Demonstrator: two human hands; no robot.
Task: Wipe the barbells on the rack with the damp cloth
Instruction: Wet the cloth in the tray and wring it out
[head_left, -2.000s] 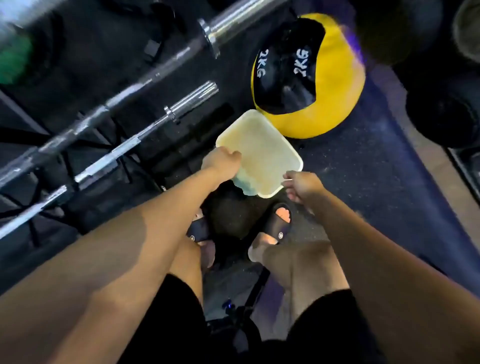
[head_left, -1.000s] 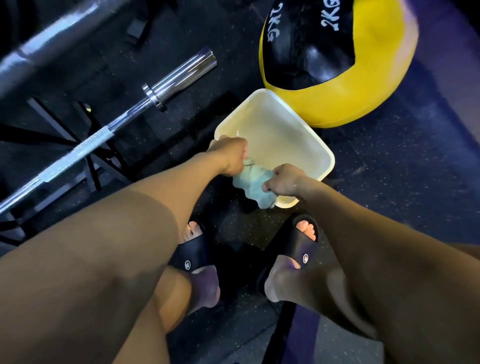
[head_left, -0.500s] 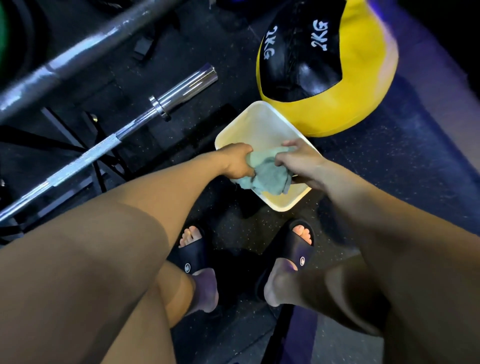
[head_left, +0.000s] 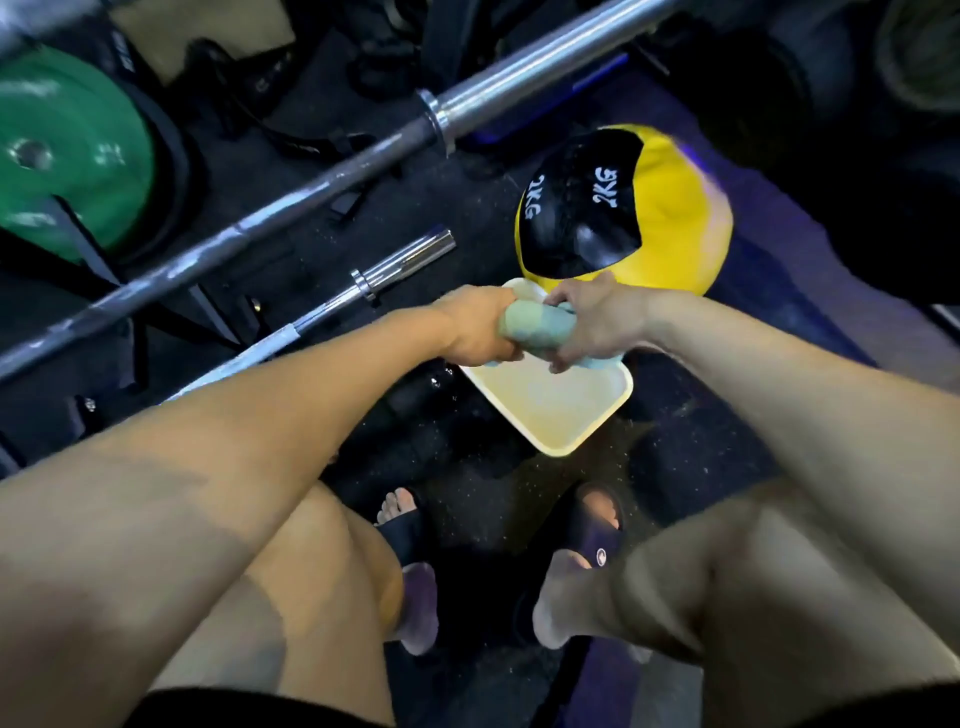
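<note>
Pale green cloth (head_left: 537, 325) rolled into a tight sausage, gripped at both ends over the cream basin (head_left: 566, 410). Left hand (head_left: 478, 332) clenched round the cloth's left end, right hand (head_left: 595, 325) wrapped round the right end, thumb underneath. Basin on the dark speckled floor (head_left: 701, 457), just in front of the feet in black slides (head_left: 597, 535). Yellow and black ball (head_left: 670, 208) marked 2KG touching the basin's far edge. To the left, two steel barbells on a black rack (head_left: 208, 312): short bar (head_left: 322, 312) w/ its sleeve end near the left wrist, long bar (head_left: 332, 176) further back, running diag. across the top. Green plate (head_left: 67, 150) at far left behind the long bar. Neither hand touching either bar.
</note>
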